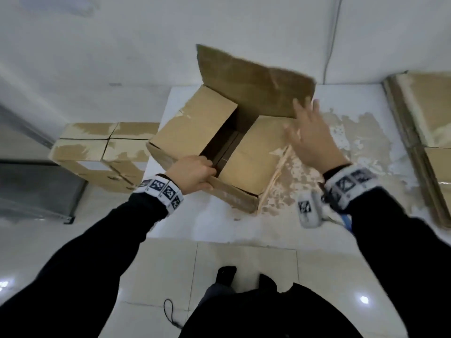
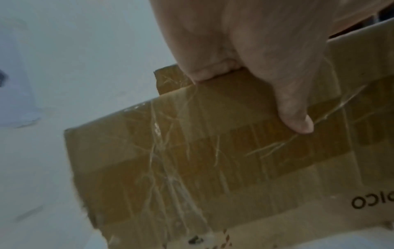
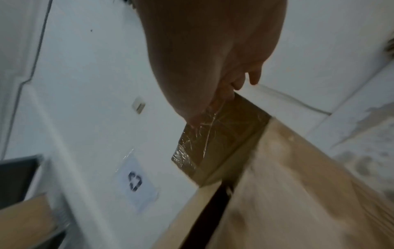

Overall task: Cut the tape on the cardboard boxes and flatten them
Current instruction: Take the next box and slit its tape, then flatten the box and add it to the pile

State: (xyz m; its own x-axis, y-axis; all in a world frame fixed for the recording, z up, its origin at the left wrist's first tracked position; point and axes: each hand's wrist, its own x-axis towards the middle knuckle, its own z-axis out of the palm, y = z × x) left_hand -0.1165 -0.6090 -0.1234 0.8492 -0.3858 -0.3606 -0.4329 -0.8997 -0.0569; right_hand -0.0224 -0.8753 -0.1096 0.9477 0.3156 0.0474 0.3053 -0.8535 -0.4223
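An open cardboard box [image 1: 256, 152] stands on a white table [image 1: 207, 223] in the head view. Its two inner flaps lie partly folded, with a dark gap between them. My left hand [image 1: 195, 172] grips the near wall's top edge; the left wrist view shows the thumb [image 2: 296, 118] pressed on the taped outer face [image 2: 192, 160] and the fingers hooked over the rim. The far flap [image 1: 244, 79] stands raised. My right hand [image 1: 307, 132] is open, its spread fingers touching that flap's right end. The right wrist view shows its fingertips [image 3: 253, 77] at the taped flap [image 3: 217, 143].
A white-handled tool [image 1: 308, 211] with a marker tag lies on the table beneath my right wrist. Sealed cardboard boxes [image 1: 97, 152] sit to the left of the table. A stack of flattened cardboard [image 1: 427, 132] lies at the right. The wall is just behind the box.
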